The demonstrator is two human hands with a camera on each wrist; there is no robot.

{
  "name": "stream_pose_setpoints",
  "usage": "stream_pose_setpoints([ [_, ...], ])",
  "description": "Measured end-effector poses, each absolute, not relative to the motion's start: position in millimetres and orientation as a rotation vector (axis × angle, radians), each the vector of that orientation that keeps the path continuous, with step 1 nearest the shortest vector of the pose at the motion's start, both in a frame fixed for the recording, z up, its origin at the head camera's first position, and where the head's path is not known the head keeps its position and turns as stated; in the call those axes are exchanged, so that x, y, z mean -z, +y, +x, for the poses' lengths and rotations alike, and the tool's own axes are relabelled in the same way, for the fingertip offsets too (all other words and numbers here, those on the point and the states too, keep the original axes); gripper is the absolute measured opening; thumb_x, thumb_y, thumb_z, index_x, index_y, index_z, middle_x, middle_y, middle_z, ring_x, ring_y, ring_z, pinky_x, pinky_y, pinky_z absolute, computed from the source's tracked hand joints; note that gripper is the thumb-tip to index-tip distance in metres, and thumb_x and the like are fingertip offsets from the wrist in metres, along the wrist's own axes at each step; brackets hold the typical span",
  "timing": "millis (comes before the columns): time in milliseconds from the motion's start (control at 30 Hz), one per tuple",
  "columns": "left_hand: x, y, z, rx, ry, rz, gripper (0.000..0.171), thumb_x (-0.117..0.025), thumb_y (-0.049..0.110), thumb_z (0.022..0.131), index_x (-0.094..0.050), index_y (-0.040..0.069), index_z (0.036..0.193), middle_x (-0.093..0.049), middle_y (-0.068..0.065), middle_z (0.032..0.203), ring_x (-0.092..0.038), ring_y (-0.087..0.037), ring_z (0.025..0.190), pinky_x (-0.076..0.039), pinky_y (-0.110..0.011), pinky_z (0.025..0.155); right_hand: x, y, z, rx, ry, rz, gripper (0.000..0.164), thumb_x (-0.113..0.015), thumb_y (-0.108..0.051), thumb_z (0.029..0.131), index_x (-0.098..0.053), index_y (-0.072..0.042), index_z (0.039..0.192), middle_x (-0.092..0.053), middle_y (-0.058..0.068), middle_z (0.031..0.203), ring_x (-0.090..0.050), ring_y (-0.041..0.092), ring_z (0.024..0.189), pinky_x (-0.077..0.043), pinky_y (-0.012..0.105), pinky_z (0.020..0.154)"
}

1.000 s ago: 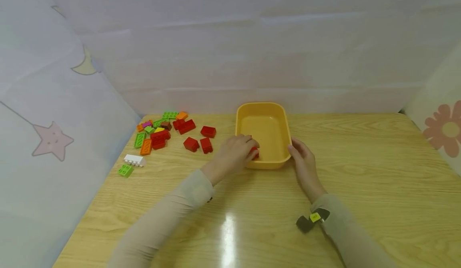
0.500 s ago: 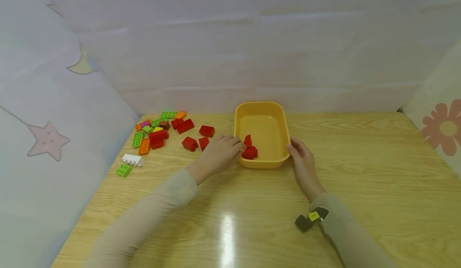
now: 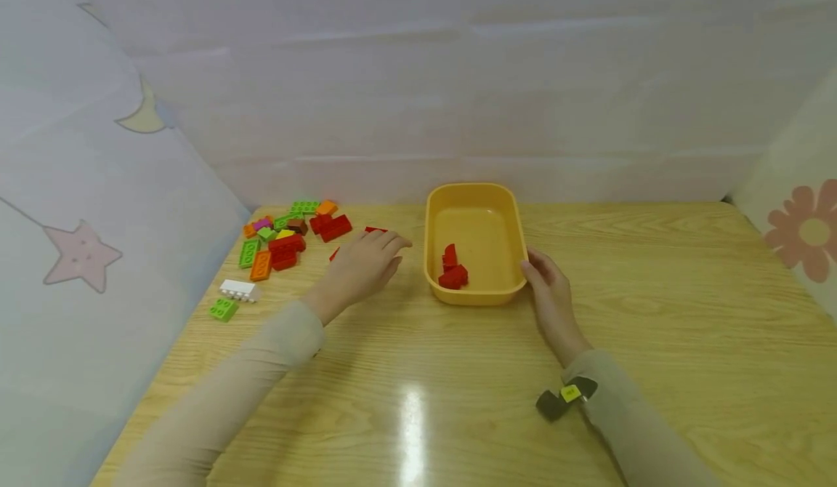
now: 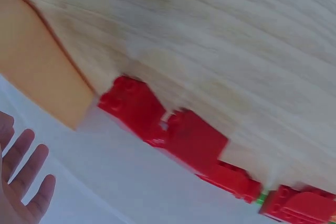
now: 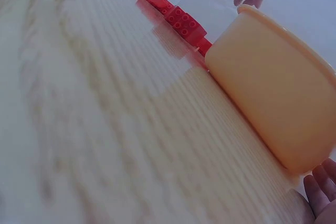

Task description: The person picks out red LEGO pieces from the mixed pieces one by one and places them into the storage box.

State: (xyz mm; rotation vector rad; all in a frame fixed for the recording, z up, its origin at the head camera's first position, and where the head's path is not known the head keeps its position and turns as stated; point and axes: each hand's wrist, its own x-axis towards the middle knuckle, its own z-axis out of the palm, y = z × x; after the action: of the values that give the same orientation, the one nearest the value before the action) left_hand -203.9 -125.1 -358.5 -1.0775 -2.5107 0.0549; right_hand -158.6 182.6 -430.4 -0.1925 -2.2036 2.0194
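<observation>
Hovering left grip (image 3: 360, 269): wide and relaxed, holding nothing, near the loose red bricks (image 4: 194, 137); apart from them in the left wrist view.
Loose red bricks: on the tabletop (image 3: 654, 291), left of the yellow tray (image 3: 476, 298); partly hidden in the head view. Best pinched across the flat sides, singly, without nudging neighbours.
Yellow tray: red pieces (image 3: 453, 277) in the near left corner. Wise to clear the rim and release low, against bouncing.
Right grip (image 3: 554, 299): loose fingers at the tray's right side, thumb at the rim; light pressure probably enough against sliding.
Mixed bricks (image 3: 260, 265): farther left, easily knocked by a broad sweep.
Tabletop: pale wood grain, glossy, with a bright glare streak (image 3: 412, 429); likely slippery.
Walls (image 3: 458, 94): creased, whitish; pink star (image 3: 81, 258) and moon (image 3: 145, 116) left, flower (image 3: 814, 232) right.
</observation>
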Motion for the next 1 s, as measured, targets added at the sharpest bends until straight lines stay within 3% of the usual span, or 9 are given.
stream_pose_setpoints([
  [233, 364, -155, -218, -0.092, -2.721, -0.966, 0.043, -0.059, 0.03, 0.088, -0.054, 0.009, 0.126, -0.064, -0.009, 0.124, -0.056, -0.027, 0.113, -0.05, -0.045, 0.095, 430, 183, -158, -2.007, -2.208, -0.196, 0.053, -0.049, -0.036, 0.095, -0.045, -0.006, 0.138, -0.048, 0.017, 0.141, -0.048, 0.014, 0.12, -0.041, 0.0, 0.085],
  [400, 363, -179, -224, -0.064, -2.97, -0.838, 0.067, -0.057, 0.048, 0.086, -0.04, 0.01, 0.138, -0.048, -0.012, 0.143, -0.041, -0.03, 0.13, -0.036, -0.056, 0.108, 431, 182, -158, -2.023, -2.195, -0.193, 0.052, -0.049, -0.035, 0.095, -0.045, -0.006, 0.138, -0.047, 0.017, 0.141, -0.048, 0.014, 0.12, -0.042, 0.001, 0.086],
  [500, 366, -190, -227, -0.071, -3.042, -0.836, 0.071, -0.057, 0.052, 0.085, -0.038, 0.011, 0.14, -0.044, -0.013, 0.146, -0.037, -0.031, 0.133, -0.033, -0.06, 0.109, 432, 182, -159, -1.995, -2.205, -0.191, 0.051, -0.049, -0.034, 0.095, -0.046, -0.006, 0.138, -0.049, 0.017, 0.14, -0.049, 0.01, 0.117, -0.041, 0.001, 0.086],
  [767, 373, -201, -228, 0.026, -3.134, -0.84, 0.072, -0.06, 0.043, 0.086, -0.032, 0.011, 0.144, -0.04, -0.015, 0.148, -0.036, -0.033, 0.134, -0.029, -0.062, 0.111, 432, 183, -158, -1.948, -2.222, -0.189, 0.051, -0.049, -0.035, 0.095, -0.047, -0.005, 0.137, -0.05, 0.017, 0.139, -0.049, 0.002, 0.112, -0.04, 0.001, 0.086],
  [1000, 374, -202, -228, 0.035, -3.15, -0.829, 0.059, -0.061, 0.029, 0.089, -0.038, 0.008, 0.139, -0.05, -0.015, 0.141, -0.045, -0.033, 0.127, -0.037, -0.056, 0.108, 432, 184, -157, -1.915, -2.28, -0.132, 0.055, -0.046, -0.041, 0.096, -0.045, -0.007, 0.138, -0.05, 0.017, 0.14, -0.048, 0.01, 0.118, -0.039, 0.001, 0.087],
])
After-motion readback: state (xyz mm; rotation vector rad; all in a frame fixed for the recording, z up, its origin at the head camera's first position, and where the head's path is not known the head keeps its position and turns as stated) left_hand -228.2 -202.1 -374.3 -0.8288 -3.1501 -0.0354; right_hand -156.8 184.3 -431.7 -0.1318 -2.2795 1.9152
